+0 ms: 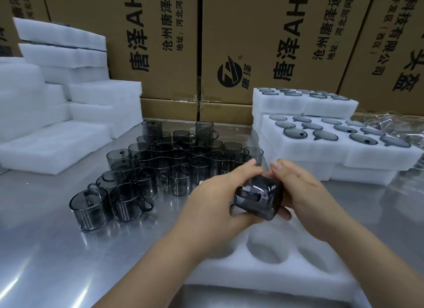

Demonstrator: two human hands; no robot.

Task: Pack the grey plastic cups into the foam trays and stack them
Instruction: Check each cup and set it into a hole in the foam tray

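Grey plastic cup (258, 196): one, on its side, held between my left grip (213, 202) and right grip (305, 193) above an empty foam tray (270, 273). Filled trays (321, 151): stacked right. Loose cups (160, 168): many remain on surface (57, 250); I judge packing roughly midway.

A steel table (57, 250) carries clustered grey cups (174, 163), an empty foam tray (263, 273) up front, foam stacks (52, 145) left, filled trays (298, 153) right.

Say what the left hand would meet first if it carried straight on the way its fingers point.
Most likely the fingertips of the right hand, close ahead above the held cup; past them, the filled foam trays. Depth is uncertain.
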